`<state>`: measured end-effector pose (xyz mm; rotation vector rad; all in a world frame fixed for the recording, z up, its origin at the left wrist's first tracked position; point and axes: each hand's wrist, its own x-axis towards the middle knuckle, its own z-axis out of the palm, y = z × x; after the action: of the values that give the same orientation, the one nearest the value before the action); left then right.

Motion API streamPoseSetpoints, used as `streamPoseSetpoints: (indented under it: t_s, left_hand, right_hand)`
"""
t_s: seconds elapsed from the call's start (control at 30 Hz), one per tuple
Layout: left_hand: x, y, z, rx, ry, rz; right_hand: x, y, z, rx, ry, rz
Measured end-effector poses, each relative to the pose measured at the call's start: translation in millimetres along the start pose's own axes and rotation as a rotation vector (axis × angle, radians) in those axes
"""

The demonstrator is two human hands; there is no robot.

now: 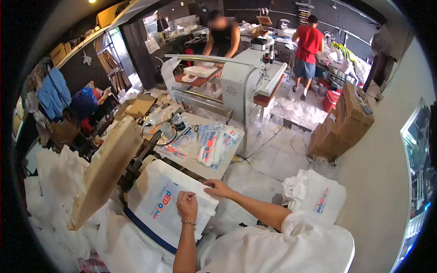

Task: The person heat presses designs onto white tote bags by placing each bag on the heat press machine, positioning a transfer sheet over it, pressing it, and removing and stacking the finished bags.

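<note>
A white cloth piece [141,193] with a red and blue "DepED" print lies spread on the lower plate of a heat press. A bluish-grey rectangle surrounds the print; I cannot tell if it is a film. My left hand [187,207], with a bracelet at the wrist, rests over the cloth beside the lettering, its fingers curled together; what they hold, if anything, is hidden. At the cloth's right edge, my right hand [218,188] pinches the fabric between thumb and fingers. The press's raised upper plate [107,173] stands tilted open to the left.
Printed film sheets [211,148] and a tape roll [167,132] lie on a side table ahead. Folded printed white cloths [321,195] are stacked at right. Beyond stand a large press machine [236,86], cardboard boxes [341,123] and two people. White cloth heaps [59,195] fill the left.
</note>
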<state>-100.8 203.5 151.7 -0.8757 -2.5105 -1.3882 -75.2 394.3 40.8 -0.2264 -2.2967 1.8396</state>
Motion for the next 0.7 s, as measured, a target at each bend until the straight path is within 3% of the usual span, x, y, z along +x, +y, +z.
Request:
streamPoseSetpoints:
  t_s: [0.07,0.13,0.2,0.23,0.3,0.4,0.53,0.63,0.7]
  left_hand:
    - [-5.0,-3.7,10.2,-0.102,-0.421,0.283]
    - [-16.7,4.7,16.1,-0.176,-0.437,0.218]
    - [-16.6,14.8,21.9,-0.306,-0.485,0.13]
    - [-29.9,17.8,28.0,-0.307,-0.489,0.116]
    - [-55.7,23.8,43.6,-0.425,-1.205,0.087]
    - [-85.4,38.7,60.1,-0.238,-1.25,0.024]
    - [-125.9,26.1,80.4,-0.015,-1.096,0.189]
    - [-137.8,9.6,85.1,-0.039,-1.091,0.084]
    - [-140.4,23.9,63.3,-0.185,-1.029,-0.28]
  right_hand:
    - [1.7,-1.2,-14.5,-0.051,-0.058,0.03]
    - [17.6,1.5,-20.9,-0.158,-0.139,0.03]
    - [28.1,-6.9,-21.9,-0.032,-0.129,0.047]
    - [30.0,-21.4,-27.4,0.083,-0.139,0.18]
    - [47.9,-21.8,-31.8,0.248,-0.277,0.36]
    - [64.6,-60.6,-24.7,0.239,-0.289,0.361]
    - [105.6,-52.3,27.3,-0.13,-0.208,-0.16]
    - [91.5,-89.4,33.1,-0.124,-0.379,-0.161]
    - [89.2,-84.8,32.2,-0.143,-0.36,-0.253]
